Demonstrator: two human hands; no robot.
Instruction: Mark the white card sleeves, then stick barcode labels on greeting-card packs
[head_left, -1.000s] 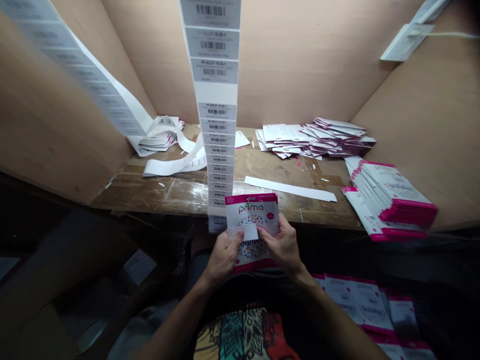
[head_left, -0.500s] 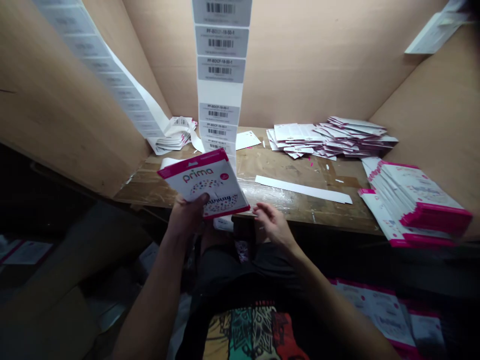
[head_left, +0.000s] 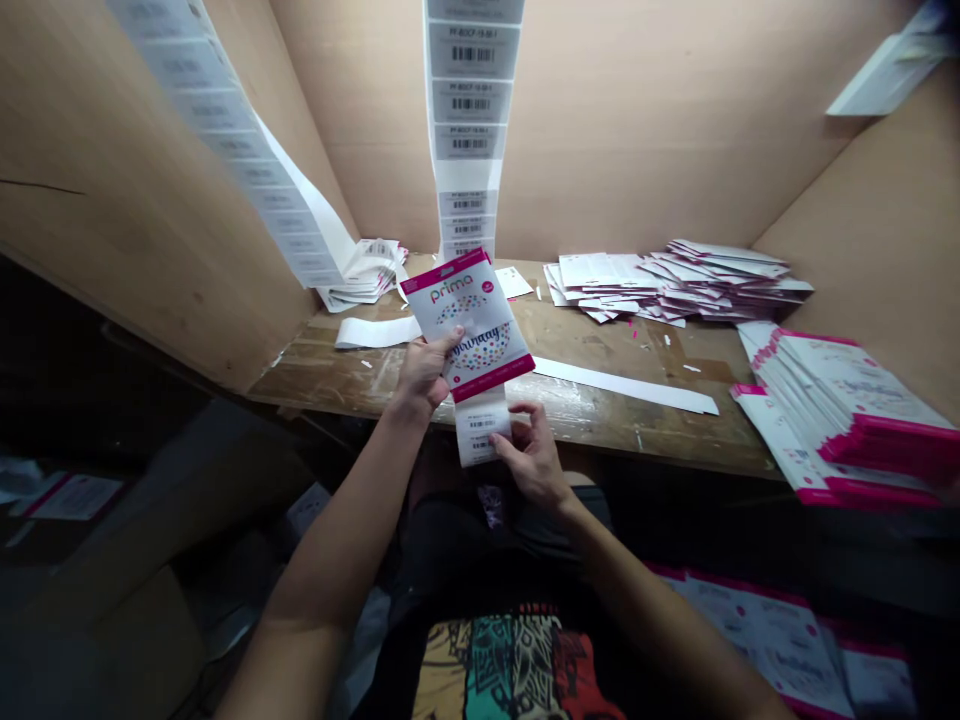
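My left hand (head_left: 429, 370) is closed on the lower left side of a flat white packet with pink edges (head_left: 487, 300), its thumb across the front. The packet is marked "prima" and has a dotted birthday print. Below it hangs the lower end of a barcode label strip (head_left: 484, 425), past the table's front edge. My right hand (head_left: 534, 460) is at the right edge of that strip, thumb on a label and fingers curled beside it. The same strip rises behind the packet, which hides its middle.
Unfolded-looking packets lie in a heap (head_left: 675, 280) at the back right. A fanned stack of pink-edged packets (head_left: 862, 400) sits at the right. A white paper strip (head_left: 622, 385) crosses the table (head_left: 592, 425). Another label strip (head_left: 262, 170) hangs at the left.
My left hand has moved the packet up and right in the view. My right hand has come in to the strip's lower end, which now shows more below the packet.
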